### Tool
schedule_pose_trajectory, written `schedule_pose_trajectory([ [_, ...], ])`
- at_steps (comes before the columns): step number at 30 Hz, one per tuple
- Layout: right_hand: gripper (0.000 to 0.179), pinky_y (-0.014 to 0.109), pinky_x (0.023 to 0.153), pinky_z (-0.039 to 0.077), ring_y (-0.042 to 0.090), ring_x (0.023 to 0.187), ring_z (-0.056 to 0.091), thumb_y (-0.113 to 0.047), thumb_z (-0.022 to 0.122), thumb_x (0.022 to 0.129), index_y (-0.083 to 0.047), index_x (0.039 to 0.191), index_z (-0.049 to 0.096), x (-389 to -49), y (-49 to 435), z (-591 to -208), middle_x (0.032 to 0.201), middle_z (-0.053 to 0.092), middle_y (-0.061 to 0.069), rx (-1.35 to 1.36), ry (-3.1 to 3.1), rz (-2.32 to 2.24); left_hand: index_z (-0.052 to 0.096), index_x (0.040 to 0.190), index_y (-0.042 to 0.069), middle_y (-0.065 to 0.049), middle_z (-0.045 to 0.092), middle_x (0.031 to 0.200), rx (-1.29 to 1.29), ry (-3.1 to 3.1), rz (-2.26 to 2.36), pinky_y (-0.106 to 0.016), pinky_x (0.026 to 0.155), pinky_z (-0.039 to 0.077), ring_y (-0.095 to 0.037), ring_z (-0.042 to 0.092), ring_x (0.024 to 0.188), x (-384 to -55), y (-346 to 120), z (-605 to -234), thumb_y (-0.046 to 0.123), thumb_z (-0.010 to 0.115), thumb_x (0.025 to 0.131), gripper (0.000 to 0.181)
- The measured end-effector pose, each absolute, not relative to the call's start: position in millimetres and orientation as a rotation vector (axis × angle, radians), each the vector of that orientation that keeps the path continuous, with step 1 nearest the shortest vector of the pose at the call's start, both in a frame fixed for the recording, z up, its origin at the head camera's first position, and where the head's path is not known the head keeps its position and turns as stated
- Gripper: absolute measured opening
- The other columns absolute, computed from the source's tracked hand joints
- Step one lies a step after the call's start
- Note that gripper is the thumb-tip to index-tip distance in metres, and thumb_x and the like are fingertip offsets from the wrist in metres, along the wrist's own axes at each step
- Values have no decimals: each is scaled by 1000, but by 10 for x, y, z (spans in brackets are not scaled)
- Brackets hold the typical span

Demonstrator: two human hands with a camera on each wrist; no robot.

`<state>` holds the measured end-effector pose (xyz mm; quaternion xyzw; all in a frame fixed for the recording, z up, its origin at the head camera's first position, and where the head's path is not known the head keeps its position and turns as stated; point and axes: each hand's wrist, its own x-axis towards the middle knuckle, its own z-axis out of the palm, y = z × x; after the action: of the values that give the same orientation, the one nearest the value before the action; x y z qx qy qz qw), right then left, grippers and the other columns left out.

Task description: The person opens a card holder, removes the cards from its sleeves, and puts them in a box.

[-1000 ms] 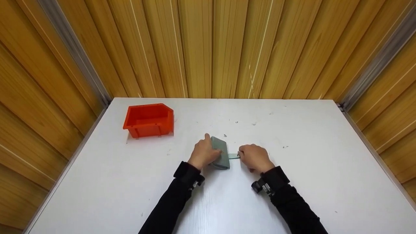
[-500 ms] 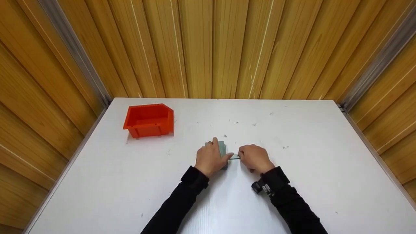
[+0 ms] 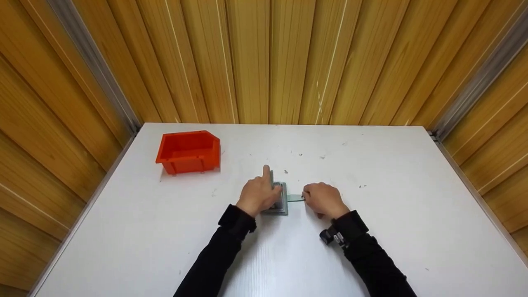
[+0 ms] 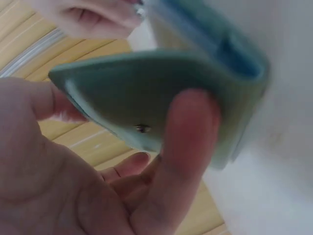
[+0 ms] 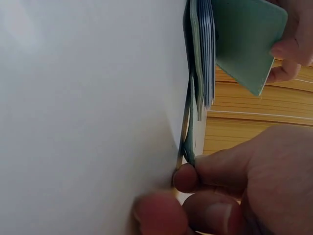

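A green card wallet [image 3: 283, 208] lies on the white table between both hands, its front cover [image 4: 117, 88] raised. My left hand [image 3: 258, 194] holds that cover, the thumb on its inner face beside a small metal snap and the fingers behind. A stack of thin card sleeves [image 5: 208, 54] shows inside the wallet in the right wrist view. From the wallet's right side a narrow green strap [image 3: 294, 198] sticks out. My right hand [image 3: 326, 201] pinches the strap's end near the table top; the fingers hide its tip.
An orange-red open bin [image 3: 189, 153] stands at the back left of the white table [image 3: 371, 165]. Wood-patterned panels [image 3: 284, 62] rise behind the table and at both sides. Small dark marks dot the table top.
My left hand came over the wallet, then shifted back left and lifted the cover, so the inside shows. The right hand stays at the strap's end.
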<state>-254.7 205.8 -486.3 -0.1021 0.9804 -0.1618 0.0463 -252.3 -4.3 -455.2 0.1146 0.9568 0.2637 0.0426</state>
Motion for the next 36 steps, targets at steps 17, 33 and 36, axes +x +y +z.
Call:
schedule_pose_trajectory([
  [17, 21, 30, 55, 45, 11, 36, 52, -19, 60, 103, -11, 89, 74, -2544, 2080, -4862, 64, 64, 2, -344, 2993, -545, 66, 106, 5, -18, 71, 91, 343, 2990, 594, -46, 75, 53, -34, 63, 80, -2691, -618, -4510, 3, 75, 79, 29],
  [33, 22, 32, 56, 47, 11, 35, 54, -20, 58, 104, -11, 90, 73, -2539, 2120, -4860, 61, 61, 1, -318, 2984, -501, 70, 106, 6, -31, 61, 125, 337, 3053, 454, -51, 75, 57, -41, 67, 79, -2686, -603, -4594, 6, 78, 78, 29],
  [36, 23, 33, 56, 46, 11, 36, 54, -20, 57, 104, -11, 90, 73, -2564, 2151, -4835, 60, 61, 1, -305, 2975, -486, 69, 113, 5, -26, 62, 117, 348, 3029, 464, -51, 78, 58, -40, 66, 81, -2687, -580, -4592, 6, 80, 78, 36],
])
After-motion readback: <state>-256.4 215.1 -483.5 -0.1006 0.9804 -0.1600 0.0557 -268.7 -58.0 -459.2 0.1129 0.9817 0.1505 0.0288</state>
